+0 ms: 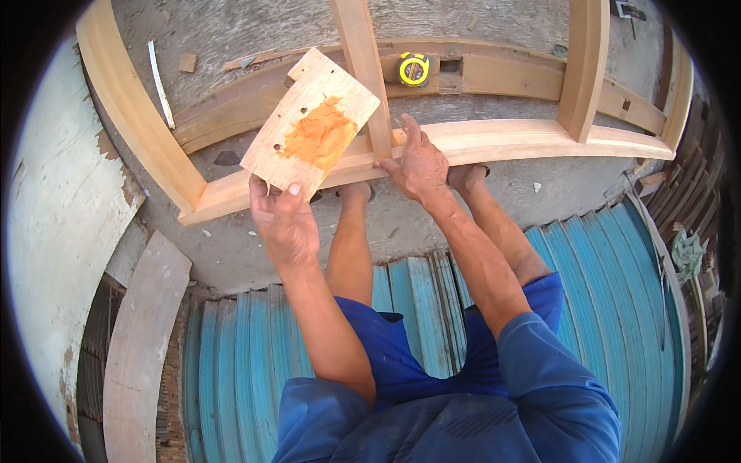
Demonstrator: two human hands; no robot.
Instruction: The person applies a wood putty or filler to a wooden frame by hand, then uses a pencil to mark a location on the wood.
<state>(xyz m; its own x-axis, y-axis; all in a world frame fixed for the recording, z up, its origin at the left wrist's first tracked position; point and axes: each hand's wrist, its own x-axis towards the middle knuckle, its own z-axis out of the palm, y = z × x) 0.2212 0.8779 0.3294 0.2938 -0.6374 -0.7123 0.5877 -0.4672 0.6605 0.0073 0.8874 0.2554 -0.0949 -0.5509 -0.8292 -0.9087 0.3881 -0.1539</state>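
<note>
A small flat board [266,157] with several dark holes carries a smear of orange putty-like paste [323,133] on its face. My left hand [287,230] grips its lower end, thumb on top, and holds it tilted above a pale wooden frame. My right hand [421,167] rests at the frame's long rail [502,141], where the middle crosspiece [359,54] joins it. Its index finger points away from me and its thumb reaches left to the joint, with a gap between them. The other right-hand fingers are partly hidden. The board covers part of the rail.
Behind the rail lies a darker slotted beam [509,76] with a yellow-and-black tape measure [414,69] on it. Blue corrugated sheets [594,270] spread beneath me. A peeling white panel [62,231] and a plank [143,339] stand left; stacked timber [687,181] lies right.
</note>
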